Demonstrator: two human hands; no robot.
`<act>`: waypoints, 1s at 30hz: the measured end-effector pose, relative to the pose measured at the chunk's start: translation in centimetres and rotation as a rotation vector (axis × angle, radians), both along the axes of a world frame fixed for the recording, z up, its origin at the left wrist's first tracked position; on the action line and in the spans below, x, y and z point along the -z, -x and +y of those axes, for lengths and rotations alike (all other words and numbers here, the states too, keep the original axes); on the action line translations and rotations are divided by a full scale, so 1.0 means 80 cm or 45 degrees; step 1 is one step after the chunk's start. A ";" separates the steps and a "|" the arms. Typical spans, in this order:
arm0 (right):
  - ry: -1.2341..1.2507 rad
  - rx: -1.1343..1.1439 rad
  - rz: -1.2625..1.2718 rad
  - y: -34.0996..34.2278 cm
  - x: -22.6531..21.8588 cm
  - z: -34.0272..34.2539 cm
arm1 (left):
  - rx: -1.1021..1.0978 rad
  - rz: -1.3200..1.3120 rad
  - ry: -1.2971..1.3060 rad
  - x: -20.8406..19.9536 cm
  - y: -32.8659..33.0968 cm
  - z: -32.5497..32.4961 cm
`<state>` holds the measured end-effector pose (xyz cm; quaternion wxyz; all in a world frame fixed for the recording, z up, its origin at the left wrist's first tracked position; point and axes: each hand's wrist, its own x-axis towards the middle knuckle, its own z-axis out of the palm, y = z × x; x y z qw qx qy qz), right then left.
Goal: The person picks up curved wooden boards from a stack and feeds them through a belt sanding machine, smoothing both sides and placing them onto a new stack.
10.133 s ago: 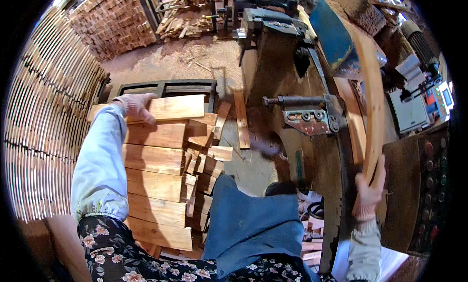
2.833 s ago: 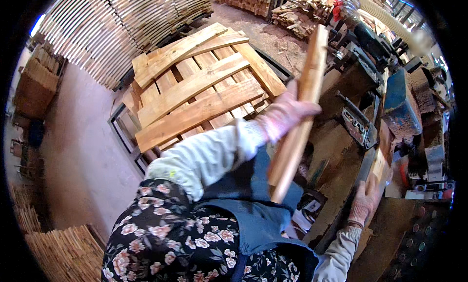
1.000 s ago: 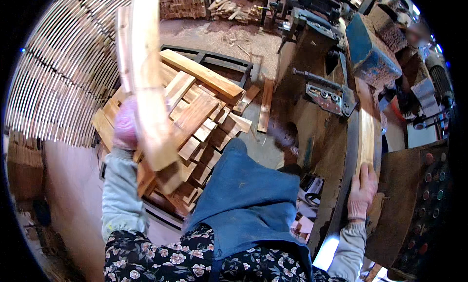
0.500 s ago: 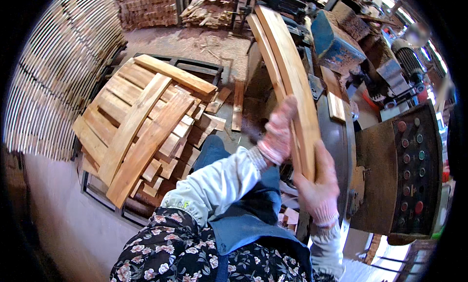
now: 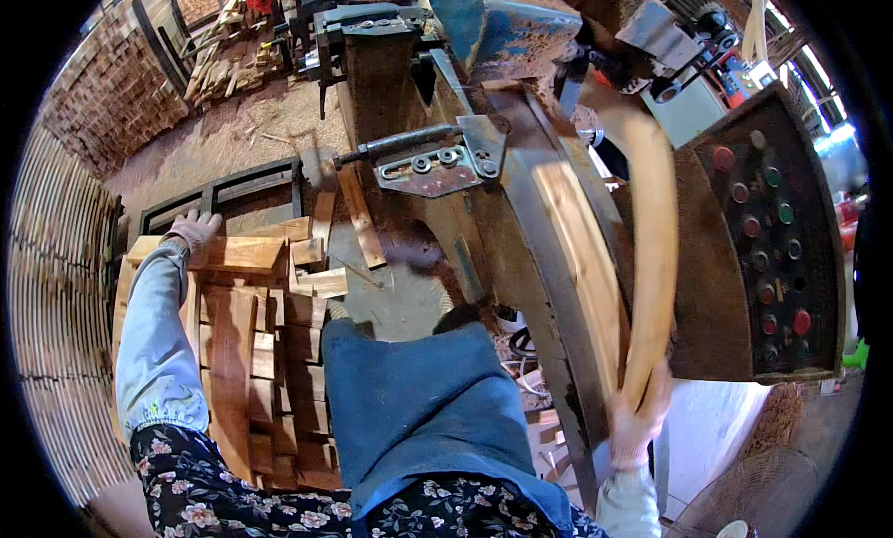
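Observation:
In my right hand [image 5: 640,415], gloved, a pale wooden board [image 5: 654,250] is gripped near its lower end. This board rises upright and is blurred by motion. Beside it, another wooden board [image 5: 575,231] lies lengthwise on the dark metal machine bed [image 5: 539,259]. My left hand [image 5: 193,229], also gloved, reaches out to the left. Its fingers curl over the far edge of a wooden plank [image 5: 244,253] on top of the stack of boards [image 5: 265,352]. The fingertips there are partly hidden.
A control panel [image 5: 767,250] with red and green buttons stands at the right. A metal clamp fixture [image 5: 433,161] juts out at the machine's near side. Slatted wood piles [image 5: 56,324] line the left. Loose offcuts [image 5: 361,217] lie on the floor. A fan guard [image 5: 744,473] shows at lower right.
My left hand has let go of the held boards and moved left to the stack. One board now lies on the machine bed; my right hand keeps the other. The view has turned right.

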<state>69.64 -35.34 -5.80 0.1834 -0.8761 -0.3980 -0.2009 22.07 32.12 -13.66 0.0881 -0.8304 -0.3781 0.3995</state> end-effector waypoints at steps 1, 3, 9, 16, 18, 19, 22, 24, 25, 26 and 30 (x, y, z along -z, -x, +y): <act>-0.086 -0.013 0.007 -0.018 0.001 0.037 | 0.140 -0.051 -0.046 0.012 0.009 0.011; -0.432 -0.143 0.227 -0.051 0.010 0.124 | 0.389 -0.153 -0.118 0.050 0.051 0.032; -0.760 -0.445 0.485 -0.105 0.022 0.322 | 0.269 -0.151 -0.277 0.107 0.033 0.048; -0.314 -0.393 0.691 -0.034 0.023 0.179 | 0.049 -0.370 -0.318 0.009 0.058 0.003; -0.131 -0.191 0.679 -0.006 0.012 0.081 | 0.021 -0.507 -0.369 -0.034 0.019 -0.024; 0.084 -0.235 0.462 -0.006 0.014 0.025 | 0.003 -0.460 -0.298 -0.040 0.007 -0.042; 0.362 -0.287 0.152 0.008 0.015 -0.084 | -0.321 -0.278 -0.232 -0.007 0.060 -0.059; 0.344 -0.211 0.165 0.023 0.022 -0.118 | -0.808 -0.647 -0.272 0.009 0.061 -0.056; 0.323 -0.184 0.196 0.027 0.019 -0.120 | -0.392 -0.226 -0.353 0.020 0.084 -0.054; 0.310 -0.128 0.206 0.031 0.016 -0.124 | -0.444 -0.273 -0.353 -0.009 0.048 -0.083; 0.300 -0.448 -0.047 0.024 0.006 -0.100 | -0.450 -0.518 -0.418 -0.017 0.052 -0.078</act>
